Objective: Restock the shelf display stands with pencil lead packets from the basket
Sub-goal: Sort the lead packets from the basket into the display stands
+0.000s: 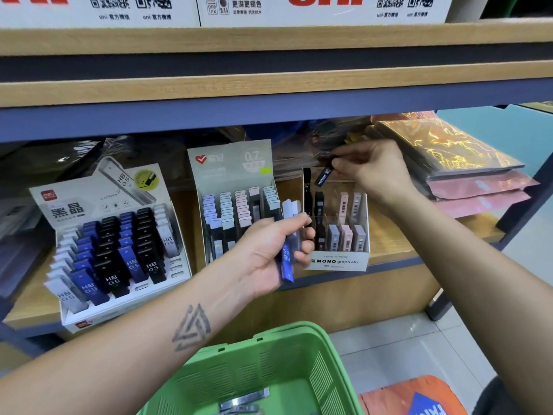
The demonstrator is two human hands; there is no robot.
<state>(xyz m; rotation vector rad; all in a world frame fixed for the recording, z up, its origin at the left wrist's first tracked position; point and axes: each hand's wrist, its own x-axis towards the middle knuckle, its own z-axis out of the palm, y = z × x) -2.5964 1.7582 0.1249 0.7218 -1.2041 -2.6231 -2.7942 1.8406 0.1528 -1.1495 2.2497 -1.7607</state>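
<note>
My left hand [273,250] grips a bunch of lead packets [288,259], a blue HB 0.5 one in front and pale ones behind, in front of the middle stand. My right hand [371,170] pinches a single black lead packet [323,176], tilted, just above the back row of the MONO graph MG stand [338,262]. That stand holds black, pink and grey packets. The middle 0.7 stand [230,166] and the left HB 0.5 stand [98,205] are filled with rows of packets. The green basket [287,348] sits below, with a few packets [244,401] in its bottom.
The wooden shelf [398,235] carries the three stands. A stack of pink and gold wrapped packs [466,181] lies at its right end. The shelf board above [269,85] hangs close over the stands. Tiled floor [404,339] and an orange object [389,396] are at bottom right.
</note>
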